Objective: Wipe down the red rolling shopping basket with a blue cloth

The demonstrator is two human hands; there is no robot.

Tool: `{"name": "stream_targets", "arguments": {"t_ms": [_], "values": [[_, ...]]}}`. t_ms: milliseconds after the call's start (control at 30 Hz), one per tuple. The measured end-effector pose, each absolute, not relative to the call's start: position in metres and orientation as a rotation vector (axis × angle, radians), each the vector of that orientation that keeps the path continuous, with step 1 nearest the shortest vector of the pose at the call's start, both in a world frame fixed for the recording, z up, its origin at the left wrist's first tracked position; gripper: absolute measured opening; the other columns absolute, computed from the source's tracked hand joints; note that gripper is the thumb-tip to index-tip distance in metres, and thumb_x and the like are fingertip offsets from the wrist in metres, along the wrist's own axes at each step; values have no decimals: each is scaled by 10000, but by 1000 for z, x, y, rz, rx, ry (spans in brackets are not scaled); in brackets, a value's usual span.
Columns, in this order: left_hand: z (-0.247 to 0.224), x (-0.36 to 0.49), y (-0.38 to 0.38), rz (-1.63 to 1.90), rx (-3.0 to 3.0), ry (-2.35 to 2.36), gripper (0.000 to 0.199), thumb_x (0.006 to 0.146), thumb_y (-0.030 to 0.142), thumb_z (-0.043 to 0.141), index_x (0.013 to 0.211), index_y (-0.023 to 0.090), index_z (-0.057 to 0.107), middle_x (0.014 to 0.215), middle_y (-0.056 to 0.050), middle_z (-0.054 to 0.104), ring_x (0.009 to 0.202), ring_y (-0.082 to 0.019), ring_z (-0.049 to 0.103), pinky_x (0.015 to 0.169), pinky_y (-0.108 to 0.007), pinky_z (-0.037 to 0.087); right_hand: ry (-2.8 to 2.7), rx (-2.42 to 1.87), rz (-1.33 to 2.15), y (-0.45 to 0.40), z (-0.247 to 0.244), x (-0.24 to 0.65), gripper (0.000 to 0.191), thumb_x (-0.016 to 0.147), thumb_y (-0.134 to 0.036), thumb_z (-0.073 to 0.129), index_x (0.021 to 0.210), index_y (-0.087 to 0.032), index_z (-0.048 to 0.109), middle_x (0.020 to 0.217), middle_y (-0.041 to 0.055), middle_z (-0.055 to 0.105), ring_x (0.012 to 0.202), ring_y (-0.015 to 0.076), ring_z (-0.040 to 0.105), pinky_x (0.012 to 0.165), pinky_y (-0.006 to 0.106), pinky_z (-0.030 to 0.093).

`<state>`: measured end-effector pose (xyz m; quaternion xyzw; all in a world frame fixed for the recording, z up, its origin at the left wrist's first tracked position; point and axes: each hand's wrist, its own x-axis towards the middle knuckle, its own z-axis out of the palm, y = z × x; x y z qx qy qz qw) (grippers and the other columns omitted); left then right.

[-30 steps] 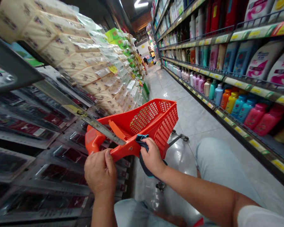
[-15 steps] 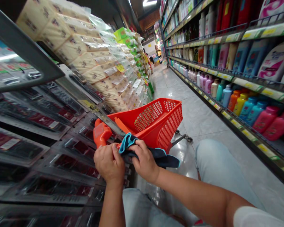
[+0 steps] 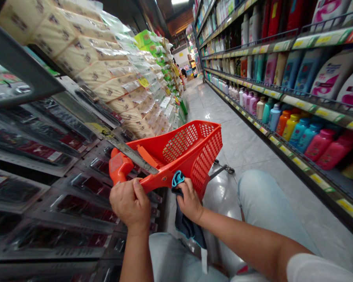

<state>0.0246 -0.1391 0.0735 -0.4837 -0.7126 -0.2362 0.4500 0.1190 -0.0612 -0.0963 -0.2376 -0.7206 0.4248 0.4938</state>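
Note:
A red shopping cart [image 3: 176, 147] with perforated basket sides stands in front of me. My left hand [image 3: 130, 201] is closed round the cart's red handle, below its orange-red end piece. Pinched in my right hand [image 3: 190, 200] is a dark cloth [image 3: 188, 225] with light blue edging, held beside the red frame at the cart's near side. Its lower part hangs down, with a white tag at the bottom end. A gray metal bar [image 3: 129, 150] crosses the view down to the cart's frame.
Shelves of bottles [image 3: 300, 131] line the right side. Packaged goods [image 3: 85, 62] are stacked at the left, above boxed items [image 3: 61, 203] in clear packaging. A tiled aisle floor [image 3: 235, 137] runs ahead. My knees in light jeans [image 3: 267, 207] show below.
My right hand has moved slightly right and down, away from my left hand. The cloth, earlier bunched across near the handle, now hangs down. More of the red frame shows between my hands.

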Motion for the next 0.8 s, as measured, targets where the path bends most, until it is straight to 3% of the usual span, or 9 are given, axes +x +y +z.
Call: {"name": "stream_targets", "arguments": {"t_ms": [167,267,400,567,667,800], "values": [[74,27,-138,-568,-1193,-1767,336,999,259,402,777,194,646,699,-57,622,729,-218,542,809,-377,402,-1512,-895,1153,-47,-165,129,369,637,9,480,911,-228,549,956,29,522,872,196,577,849,340,524],[75,27,-138,-552,-1186,-1775,334,1000,257,399,785,194,645,705,-62,626,731,-222,539,781,-375,390,-1419,-988,1139,-39,-173,125,350,633,11,460,887,-224,517,880,11,500,847,193,553,847,343,517],[77,28,-138,-549,-1207,-1744,307,996,238,411,799,193,643,717,-66,640,731,-222,541,785,-376,401,-1381,-876,1125,-36,-104,119,282,714,-18,456,886,-219,552,936,35,558,930,196,591,921,357,510],[76,33,-138,-539,-1207,-1734,273,992,209,424,823,196,639,741,-61,657,763,-219,562,838,-382,423,-1466,-408,1035,-34,3,131,397,850,-54,467,1163,-231,634,1128,71,616,1122,195,613,1050,346,484],[74,36,-138,-550,-1194,-1763,276,996,219,423,822,202,637,742,-55,658,769,-216,566,863,-392,426,-1657,-305,949,-24,18,134,453,875,-55,462,1242,-235,658,1219,91,614,1188,212,595,1084,356,475],[74,42,-136,-561,-1178,-1792,284,1001,239,426,819,199,641,731,-54,643,778,-221,561,850,-396,416,-1613,-497,975,-9,10,132,479,873,-39,416,1223,-234,676,1206,93,607,1182,215,590,1091,379,477]]}}
